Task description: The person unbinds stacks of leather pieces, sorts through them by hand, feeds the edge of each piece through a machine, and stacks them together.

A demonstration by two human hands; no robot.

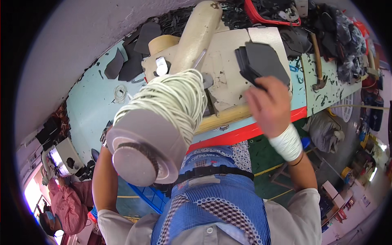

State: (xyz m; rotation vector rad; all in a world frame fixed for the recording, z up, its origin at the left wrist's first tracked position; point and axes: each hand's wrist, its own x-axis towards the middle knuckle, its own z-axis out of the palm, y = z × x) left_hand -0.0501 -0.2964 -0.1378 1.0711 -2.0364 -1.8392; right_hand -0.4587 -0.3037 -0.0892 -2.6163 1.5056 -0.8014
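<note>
A cream sewing machine arm [197,32] runs away from me, its near end thickly wound with white cord [167,98]. A grey round knob [134,165] sits at the end closest to me. My right hand [271,104] is over the front edge of a stack of flat dark grey pieces [265,59], fingers bent and smeared by motion. The index fingertip is against a corner of the stack; whether it grips cannot be made out. White wrapping covers that wrist. My left forearm [105,175] reaches up beside the knob, and the wound cord hides its hand.
More dark pieces [130,61] and a small coil of white cord [119,94] lie on the pale blue table at left. A hammer [318,61] rests on the right bench near dark scraps and a red tray [269,14]. Another person [69,204] sits at lower left.
</note>
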